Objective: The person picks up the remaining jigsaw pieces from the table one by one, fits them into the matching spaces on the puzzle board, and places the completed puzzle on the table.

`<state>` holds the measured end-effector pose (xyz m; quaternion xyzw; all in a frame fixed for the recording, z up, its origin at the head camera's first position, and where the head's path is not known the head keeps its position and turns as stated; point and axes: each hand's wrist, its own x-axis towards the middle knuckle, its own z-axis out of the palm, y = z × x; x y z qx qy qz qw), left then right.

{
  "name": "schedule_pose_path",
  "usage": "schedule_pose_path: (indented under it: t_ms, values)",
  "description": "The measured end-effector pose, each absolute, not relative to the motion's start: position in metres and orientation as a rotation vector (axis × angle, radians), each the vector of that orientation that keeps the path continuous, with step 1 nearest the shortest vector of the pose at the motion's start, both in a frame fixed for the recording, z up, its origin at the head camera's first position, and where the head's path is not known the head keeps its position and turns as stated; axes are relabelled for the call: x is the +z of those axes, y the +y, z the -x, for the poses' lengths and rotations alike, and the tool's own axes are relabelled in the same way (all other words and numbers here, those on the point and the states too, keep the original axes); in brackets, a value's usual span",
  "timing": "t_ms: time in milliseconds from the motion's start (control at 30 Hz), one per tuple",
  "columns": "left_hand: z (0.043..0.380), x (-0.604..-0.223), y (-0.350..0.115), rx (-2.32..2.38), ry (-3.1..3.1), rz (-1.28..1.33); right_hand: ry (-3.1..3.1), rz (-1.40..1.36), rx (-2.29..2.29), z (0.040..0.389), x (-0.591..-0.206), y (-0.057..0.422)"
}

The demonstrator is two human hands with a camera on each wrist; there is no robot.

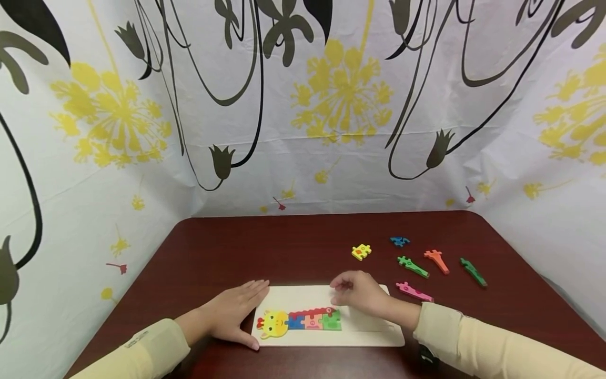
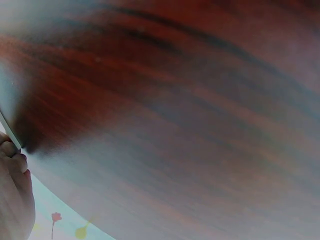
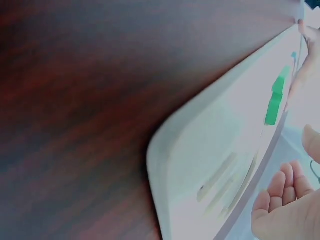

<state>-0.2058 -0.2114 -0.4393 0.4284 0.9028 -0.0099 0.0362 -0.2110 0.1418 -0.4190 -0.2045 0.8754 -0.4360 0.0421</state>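
Cream-coloured, the animal jigsaw board [image 1: 371, 338] is laid at the near middle of the dark-red table [image 1: 284, 252]. In its left half a yellow head piece [image 1: 274, 324] is set. The board's left edge is touched by the left hand [image 1: 239, 310], fingers straight, thumb spread apart. The right hand [image 1: 362, 295] is held over the board, fingers loosely curled, thumb apart. Loose jigsaw pieces [image 1: 413, 267] are scattered far right.
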Motion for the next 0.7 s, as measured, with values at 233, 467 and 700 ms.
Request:
schedule_pose_path:
  t_ms: [233, 467, 700]
  values:
    - [0.206, -0.44, -0.212, -0.029, 2.775, -1.309, 2.771, 0.485, -1.376, 0.225, -0.42, 0.15]
    - [0.206, -0.44, -0.212, -0.024, 2.774, -1.306, 2.85, 0.364, -1.382, 0.239, -0.42, 0.165]
    - [0.205, -0.44, -0.213, -0.021, 2.775, -1.312, 2.875, 0.318, -1.393, 0.249, -0.418, 0.179]
